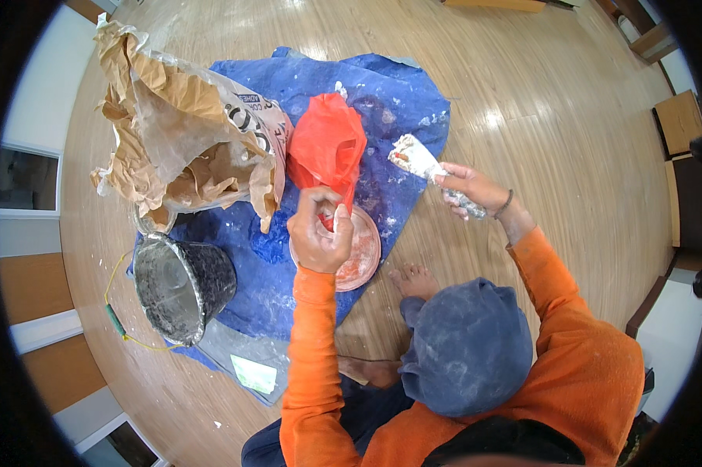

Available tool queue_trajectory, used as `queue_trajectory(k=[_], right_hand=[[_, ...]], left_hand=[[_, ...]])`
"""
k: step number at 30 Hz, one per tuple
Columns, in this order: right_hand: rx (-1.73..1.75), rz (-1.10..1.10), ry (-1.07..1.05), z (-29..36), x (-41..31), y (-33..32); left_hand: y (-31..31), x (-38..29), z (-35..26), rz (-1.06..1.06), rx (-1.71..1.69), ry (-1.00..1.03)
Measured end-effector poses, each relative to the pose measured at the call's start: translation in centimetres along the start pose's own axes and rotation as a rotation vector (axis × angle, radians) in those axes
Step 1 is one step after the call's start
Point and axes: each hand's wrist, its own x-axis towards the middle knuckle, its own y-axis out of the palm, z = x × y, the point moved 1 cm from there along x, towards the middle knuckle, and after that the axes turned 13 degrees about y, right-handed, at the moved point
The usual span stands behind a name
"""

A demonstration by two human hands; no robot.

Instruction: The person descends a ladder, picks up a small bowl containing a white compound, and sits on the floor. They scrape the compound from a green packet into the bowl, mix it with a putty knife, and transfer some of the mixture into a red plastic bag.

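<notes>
My left hand (322, 230) pinches the gathered end of a red plastic bag (329, 140) between thumb and fingers. The bag's puffed part lies on a blue cloth (257, 274) beside a big paper sack. Beneath my left hand sits a round, powder-streaked reddish lid or shallow dish (362, 248). My right hand (470, 190) grips the wrapped handle of a scraper-like tool (418, 157), its wide end coated with white paste and pointing up and left. The tool is held over the right edge of the cloth, apart from the bag.
The torn, open paper sack (193, 140) stands at upper left. Below it a black bucket (214, 280), crusted with white residue, leans with its mouth to the left. A clear container (154, 219) is partly hidden between them. A grey sheet (211, 344) lies under the cloth's lower edge.
</notes>
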Motion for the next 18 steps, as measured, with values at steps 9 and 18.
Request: queue_trajectory(k=[9, 18], right_hand=[[-0.186, 0.016, -0.119, 5.4, -3.3, 0.8], [-0.32, 0.235, -0.02, 7.8, -3.8, 4.2]], left_hand=[[-0.6, 1.2, 1.7, 0.238, 0.163, -0.199], [-0.7, 4.6, 0.4, 0.0, -0.034, -0.13]])
